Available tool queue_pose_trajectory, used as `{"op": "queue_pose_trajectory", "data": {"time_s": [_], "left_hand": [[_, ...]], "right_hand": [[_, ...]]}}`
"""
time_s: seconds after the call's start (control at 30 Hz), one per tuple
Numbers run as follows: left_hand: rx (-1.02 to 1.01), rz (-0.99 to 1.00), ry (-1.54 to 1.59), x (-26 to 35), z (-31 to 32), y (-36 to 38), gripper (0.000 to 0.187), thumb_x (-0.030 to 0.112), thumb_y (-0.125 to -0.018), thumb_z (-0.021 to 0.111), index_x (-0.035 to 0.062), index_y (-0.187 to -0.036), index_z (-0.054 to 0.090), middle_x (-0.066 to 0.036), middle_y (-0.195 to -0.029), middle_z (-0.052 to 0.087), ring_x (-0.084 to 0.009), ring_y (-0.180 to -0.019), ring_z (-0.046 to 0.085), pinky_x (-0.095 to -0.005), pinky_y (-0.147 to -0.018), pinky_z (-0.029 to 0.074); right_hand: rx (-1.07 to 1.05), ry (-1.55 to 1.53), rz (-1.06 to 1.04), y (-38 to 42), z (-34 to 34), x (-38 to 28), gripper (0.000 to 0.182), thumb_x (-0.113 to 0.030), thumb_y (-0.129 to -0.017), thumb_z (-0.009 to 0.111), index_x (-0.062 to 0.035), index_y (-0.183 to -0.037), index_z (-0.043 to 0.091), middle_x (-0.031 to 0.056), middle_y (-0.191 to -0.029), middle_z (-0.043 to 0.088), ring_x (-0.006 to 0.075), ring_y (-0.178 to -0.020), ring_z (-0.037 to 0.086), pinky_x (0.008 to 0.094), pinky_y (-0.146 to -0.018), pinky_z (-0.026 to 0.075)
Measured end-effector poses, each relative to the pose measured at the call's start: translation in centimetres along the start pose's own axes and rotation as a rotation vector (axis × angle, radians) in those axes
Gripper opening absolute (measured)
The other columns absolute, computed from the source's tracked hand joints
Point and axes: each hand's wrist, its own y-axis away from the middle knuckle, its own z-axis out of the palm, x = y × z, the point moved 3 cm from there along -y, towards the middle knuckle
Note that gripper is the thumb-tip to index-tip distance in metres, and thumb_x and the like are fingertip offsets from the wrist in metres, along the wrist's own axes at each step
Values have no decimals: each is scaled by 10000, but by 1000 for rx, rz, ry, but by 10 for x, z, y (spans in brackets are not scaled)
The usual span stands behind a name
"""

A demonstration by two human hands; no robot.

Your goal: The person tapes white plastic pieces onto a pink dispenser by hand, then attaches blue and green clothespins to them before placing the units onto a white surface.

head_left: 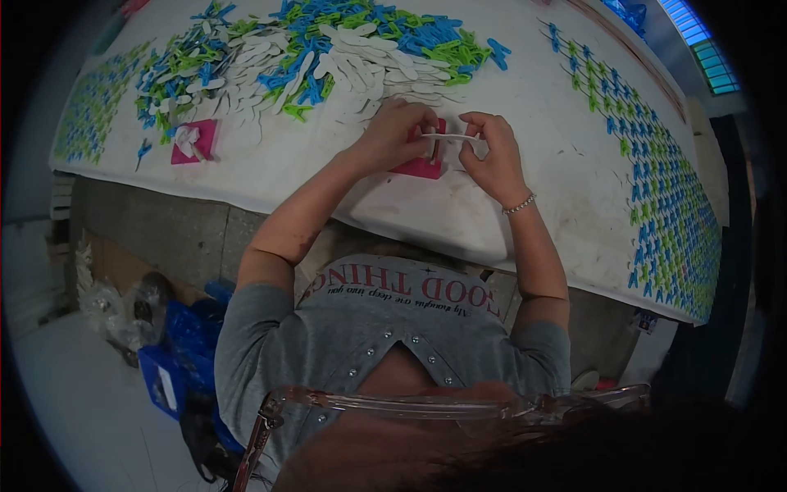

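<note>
The left hand (398, 133) pinches a white strip (450, 138) above the pink block (425, 170) on the bench (574, 184), the right hand (497, 157) curling round its right end, grip unclear; level support likely serves best.

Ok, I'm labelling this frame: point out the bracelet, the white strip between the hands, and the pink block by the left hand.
Bracelet (520, 206), head view: middle of its visible band.
White strip (449, 138), head view: its middle stretch.
Pink block (424, 169), head view: bare near part.
</note>
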Motion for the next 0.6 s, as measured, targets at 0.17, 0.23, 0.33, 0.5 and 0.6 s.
{"op": "queue_pose_trajectory", "data": {"time_s": [0.17, 0.23, 0.33, 0.5, 0.6], "left_hand": [[-28, -8, 124, 4, 14, -13, 260, 95, -705, 663, 70, -953, 589, -65, -846, 628, -260, -843, 553, -372, -760, 451], [-29, 2, 152, 2, 15, -15, 278, 81, -708, 669, 63, -972, 585, -79, -878, 628, -256, -855, 563, -356, -762, 462], [85, -109, 261, -7, 0, -13, 301, 34, -725, 673, 49, -1004, 561, -88, -944, 613, -207, -885, 580, -301, -784, 471], [183, -177, 408, -14, -19, 2, 307, -31, -747, 657, 45, -1009, 515, -17, -888, 533, -96, -858, 521, -232, -783, 427], [208, -199, 487, -14, -19, 12, 343, -50, -728, 649, 67, -1009, 489, 17, -897, 475, -77, -784, 433, -209, -735, 367]], "right_hand": [[-66, 64, -59, -10, -23, -15, 397, 5, -702, 624, -65, -1090, 580, 44, -901, 576, 201, -849, 539, 316, -800, 453], [-62, -116, 24, -18, -28, -7, 380, -20, -723, 627, -63, -1097, 579, 45, -928, 586, 192, -871, 542, 312, -814, 454], [-35, -266, 193, -33, -28, 47, 352, -84, -770, 633, -60, -1117, 577, 60, -992, 602, 183, -905, 559, 310, -821, 464], [72, 218, 412, -74, -3, 165, 344, -192, -818, 621, -49, -1128, 584, 171, -1086, 588, 308, -942, 613, 405, -809, 503], [149, 384, 451, -102, 7, 171, 299, -162, -830, 588, -71, -1115, 591, 165, -1072, 576, 334, -958, 604, 419, -814, 503]]}}
